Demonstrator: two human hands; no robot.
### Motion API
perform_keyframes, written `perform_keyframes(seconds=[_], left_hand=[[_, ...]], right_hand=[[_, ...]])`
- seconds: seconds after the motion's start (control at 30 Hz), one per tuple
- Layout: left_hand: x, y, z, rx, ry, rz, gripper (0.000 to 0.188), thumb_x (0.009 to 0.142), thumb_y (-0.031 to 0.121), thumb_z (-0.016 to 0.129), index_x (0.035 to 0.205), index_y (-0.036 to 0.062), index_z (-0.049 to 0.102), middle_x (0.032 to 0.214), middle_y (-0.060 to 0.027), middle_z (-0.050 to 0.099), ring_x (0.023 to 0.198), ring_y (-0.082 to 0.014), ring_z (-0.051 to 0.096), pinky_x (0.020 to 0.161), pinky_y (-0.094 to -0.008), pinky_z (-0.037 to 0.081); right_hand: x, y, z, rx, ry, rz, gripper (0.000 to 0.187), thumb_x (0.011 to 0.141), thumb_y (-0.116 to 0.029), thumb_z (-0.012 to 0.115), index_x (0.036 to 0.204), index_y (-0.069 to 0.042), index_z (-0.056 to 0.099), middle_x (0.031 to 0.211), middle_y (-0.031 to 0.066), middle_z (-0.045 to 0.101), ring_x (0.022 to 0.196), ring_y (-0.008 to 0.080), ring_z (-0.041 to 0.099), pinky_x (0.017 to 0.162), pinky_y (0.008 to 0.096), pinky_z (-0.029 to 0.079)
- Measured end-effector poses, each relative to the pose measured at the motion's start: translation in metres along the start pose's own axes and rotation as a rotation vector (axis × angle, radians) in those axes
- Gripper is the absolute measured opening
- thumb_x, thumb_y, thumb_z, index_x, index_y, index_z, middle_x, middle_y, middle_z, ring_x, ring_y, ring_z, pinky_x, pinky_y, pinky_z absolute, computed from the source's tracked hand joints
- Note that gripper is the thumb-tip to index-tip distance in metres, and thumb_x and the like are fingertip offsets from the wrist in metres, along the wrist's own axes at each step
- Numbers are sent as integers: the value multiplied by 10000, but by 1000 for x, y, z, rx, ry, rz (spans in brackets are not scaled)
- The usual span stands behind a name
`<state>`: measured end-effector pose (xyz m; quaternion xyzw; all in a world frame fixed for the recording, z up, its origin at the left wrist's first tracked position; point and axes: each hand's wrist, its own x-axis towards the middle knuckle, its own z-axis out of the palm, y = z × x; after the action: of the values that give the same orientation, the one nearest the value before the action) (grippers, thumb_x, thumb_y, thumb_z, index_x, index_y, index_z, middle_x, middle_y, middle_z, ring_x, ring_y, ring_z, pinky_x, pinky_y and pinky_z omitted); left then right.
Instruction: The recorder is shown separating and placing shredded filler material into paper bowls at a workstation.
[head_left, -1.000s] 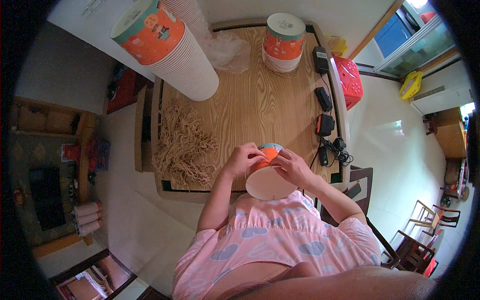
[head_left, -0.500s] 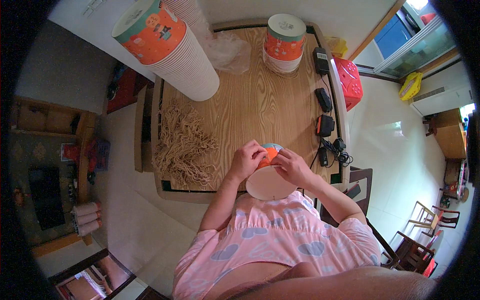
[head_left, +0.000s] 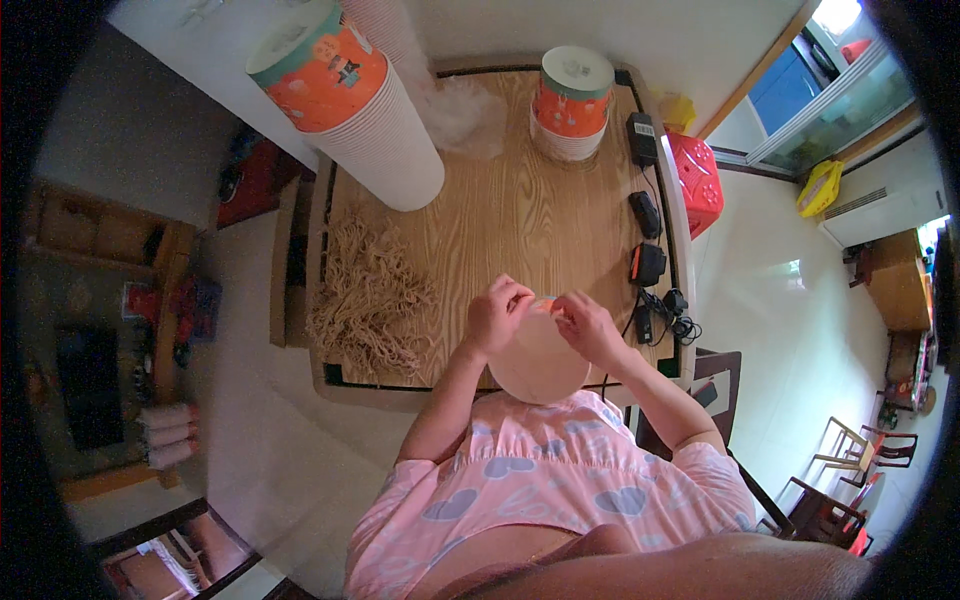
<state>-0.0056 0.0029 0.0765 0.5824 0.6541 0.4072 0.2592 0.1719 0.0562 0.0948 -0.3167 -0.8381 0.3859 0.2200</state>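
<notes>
A paper bucket (head_left: 540,362) with a pale inside lies tipped at the table's near edge, its wide mouth facing me. Only a sliver of its orange and green outside shows at the far end. My left hand (head_left: 498,312) is closed in a pinch at the far left of the bucket. On the far right, my right hand (head_left: 588,328) is pinched as well, its fingers close to the left ones. Whatever thin thing the fingertips may hold is too small to make out. To the left lies a tangled heap of brown twine strands (head_left: 372,295).
A tall stack of paper buckets (head_left: 370,130) leans at the back left beside a clear plastic bag (head_left: 465,118). A shorter bucket stack (head_left: 572,105) stands at the back. Black adapters and cables (head_left: 648,264) line the table's right side. A red stool (head_left: 694,185) stands beyond.
The bucket has tilted so its mouth faces me more and less orange shows. My hands have drawn slightly apart at the fingertips. The whole view has shifted a little.
</notes>
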Motion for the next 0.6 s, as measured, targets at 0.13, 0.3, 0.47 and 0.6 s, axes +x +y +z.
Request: perform_keyframes(seconds=[0.13, 0.3, 0.47, 0.6], left_hand=[[5, -6, -21, -24, -33, -184, 228, 685, 27, 650, 894, 43, 561, 705, -39, 522, 622, -138, 506, 571, -262, 425], [-6, -69, -14, 93, 25, -133, 122, 716, 148, 628, 787, 52, 600, 738, -103, 556, 666, -229, 566, 605, -331, 455], [-3, -42, 3, -77, -35, -147, 124, 730, 140, 618, 775, 26, 600, 733, -102, 557, 665, -208, 574, 600, -309, 451], [2, -5, -1, -274, -123, -95, 79, 757, 82, 602, 788, 14, 575, 720, -26, 543, 658, -94, 516, 600, -249, 424]], right_hand=[[-5, 26, 1, -18, 115, 246, 244, 720, -35, 515, 949, -55, 432, 702, 136, 479, 654, 283, 510, 603, 342, 430], [-19, 28, 0, -8, -64, 329, 262, 721, -27, 476, 972, -63, 408, 850, 210, 529, 798, 399, 528, 678, 434, 434], [-2, 1, 0, -284, 6, 130, 503, 664, -137, 654, 1107, -76, 423, 1087, 160, 461, 1035, 340, 421, 862, 401, 370], [26, -14, 12, -51, -37, 88, 389, 712, -147, 638, 1056, -40, 490, 934, 143, 556, 860, 253, 525, 761, 339, 426]])
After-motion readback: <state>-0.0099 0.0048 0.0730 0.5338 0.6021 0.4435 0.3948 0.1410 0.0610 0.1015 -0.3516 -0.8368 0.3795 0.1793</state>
